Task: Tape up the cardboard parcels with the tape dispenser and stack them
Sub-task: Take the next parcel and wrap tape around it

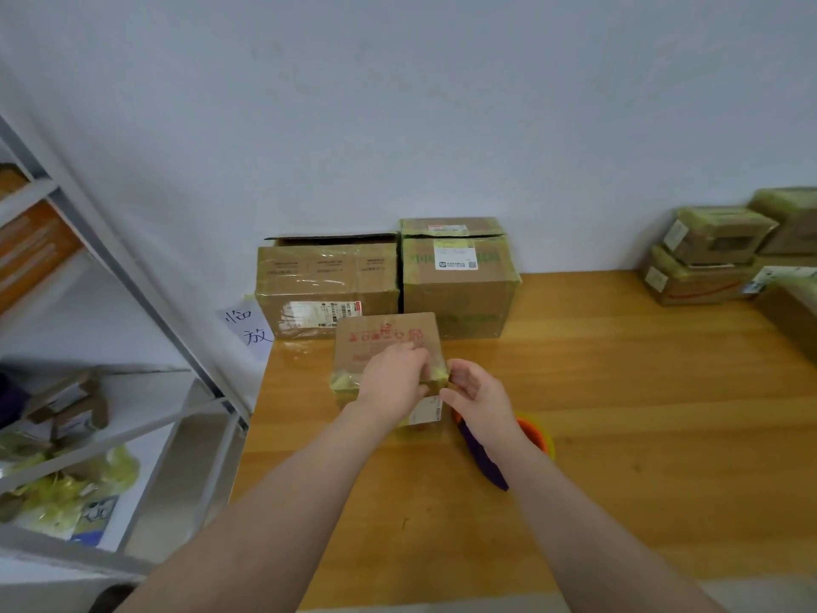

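A small cardboard parcel point(385, 338) with red print on top stands on the wooden table point(619, 391), yellowish tape around its near edge. My left hand point(391, 382) lies across its front top edge, fingers pressed on the tape. At the parcel's right front corner my right hand point(477, 398) is half open, fingers touching the corner. The tape dispenser point(537, 435), orange and yellow with a purple handle, lies on the table right behind my right wrist, partly hidden by it. Neither hand holds it.
Two bigger taped boxes point(329, 280) point(457, 280) stand against the wall behind the parcel. Several taped parcels point(707, 258) are stacked at the table's far right. A metal shelf rack point(88, 347) with clutter stands to the left. A paper note point(250, 329) hangs by the table corner.
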